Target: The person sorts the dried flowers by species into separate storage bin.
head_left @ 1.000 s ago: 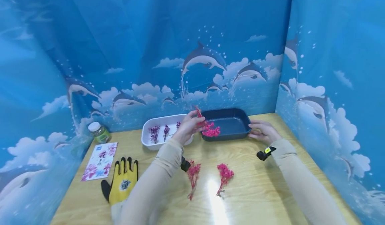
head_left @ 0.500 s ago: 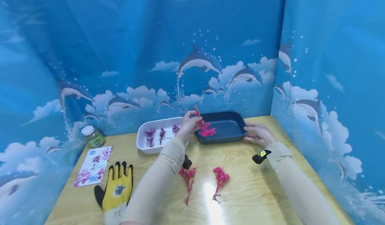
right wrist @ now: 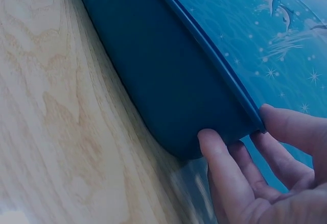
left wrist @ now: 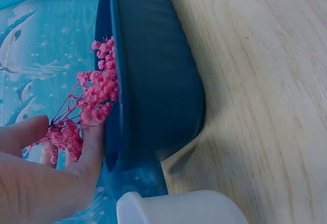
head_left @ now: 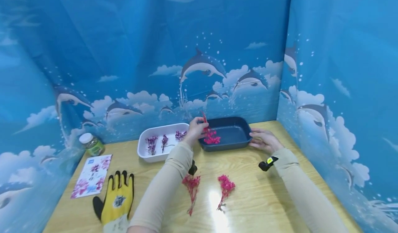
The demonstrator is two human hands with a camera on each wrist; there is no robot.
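In my left hand (head_left: pixel 196 128) I pinch a sprig of pink dried flowers (left wrist: pixel 97 94) by its stems. Its blossoms hang over the left end of a dark blue tray (head_left: pixel 230 146), and in the left wrist view they overlap the tray's rim. My right hand (head_left: pixel 265 139) grips the tray's right end, one fingertip up at the rim and others against the outer wall, as the right wrist view shows. Two more pink sprigs lie on the table in front: a left one (head_left: pixel 191 189) and a right one (head_left: pixel 226 188).
Left of the dark tray stands a white tray (head_left: pixel 143 154) with several purple dried sprigs (head_left: pixel 152 145). Farther left are a jar with a white lid (head_left: pixel 92 144), a floral printed card (head_left: pixel 92 176) and a yellow-black work glove (head_left: pixel 116 202). A dolphin-print curtain (head_left: pixel 155 70) backs the wooden table (head_left: pixel 248 198).
The head view has shifted, so everything sits a little farther left and lower. The pink sprig in my left hand now hangs lower at the dark tray's left end; my right hand keeps its hold.
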